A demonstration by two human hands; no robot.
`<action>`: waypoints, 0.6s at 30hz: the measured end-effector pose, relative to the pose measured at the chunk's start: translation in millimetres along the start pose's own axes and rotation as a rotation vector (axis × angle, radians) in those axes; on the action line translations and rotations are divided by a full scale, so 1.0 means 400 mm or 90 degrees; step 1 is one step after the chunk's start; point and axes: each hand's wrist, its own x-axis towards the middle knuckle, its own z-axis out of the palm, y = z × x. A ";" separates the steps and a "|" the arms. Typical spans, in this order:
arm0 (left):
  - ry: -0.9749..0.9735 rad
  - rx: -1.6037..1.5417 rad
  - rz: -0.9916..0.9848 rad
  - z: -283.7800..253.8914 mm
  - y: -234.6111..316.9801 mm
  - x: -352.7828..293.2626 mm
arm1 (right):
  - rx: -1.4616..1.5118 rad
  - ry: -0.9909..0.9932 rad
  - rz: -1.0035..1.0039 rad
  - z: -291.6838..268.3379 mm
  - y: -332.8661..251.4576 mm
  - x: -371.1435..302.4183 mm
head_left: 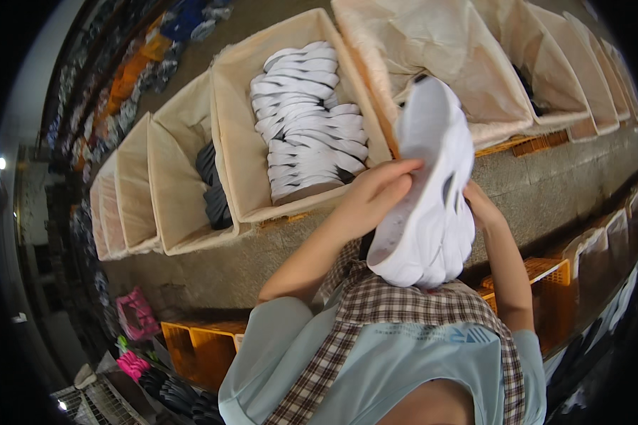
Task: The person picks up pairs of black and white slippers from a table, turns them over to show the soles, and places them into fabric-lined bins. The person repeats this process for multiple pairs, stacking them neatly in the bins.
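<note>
A stack of white shoe soles is held upright in front of my chest. My left hand grips the stack's left side, fingers wrapped over its edge. My right hand supports the stack from behind on the right and is mostly hidden by it. Just beyond the stack stands a cloth-lined bin filled with several more white soles laid in rows.
A row of cloth-lined bins runs across the top: one with dark soles at left, another behind the stack. Orange plastic crates sit on the concrete floor at lower left and right. Pink items lie far left.
</note>
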 end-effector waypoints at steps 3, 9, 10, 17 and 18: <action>0.176 0.257 0.161 -0.122 0.013 -0.087 | -0.173 -0.093 -0.015 0.112 -0.088 0.236; 0.423 -0.186 -0.003 -0.280 -0.092 -0.131 | -0.757 -0.320 -0.079 0.351 -0.260 0.710; 0.450 -0.242 0.040 -0.284 -0.129 -0.117 | -0.801 -0.377 -0.091 0.392 -0.272 0.772; 0.739 -0.665 -0.058 -0.317 -0.425 -0.048 | -1.161 -0.468 -0.021 0.551 -0.108 0.968; 0.770 -0.706 -0.100 -0.325 -0.445 -0.051 | -1.165 -0.482 -0.036 0.560 -0.088 0.976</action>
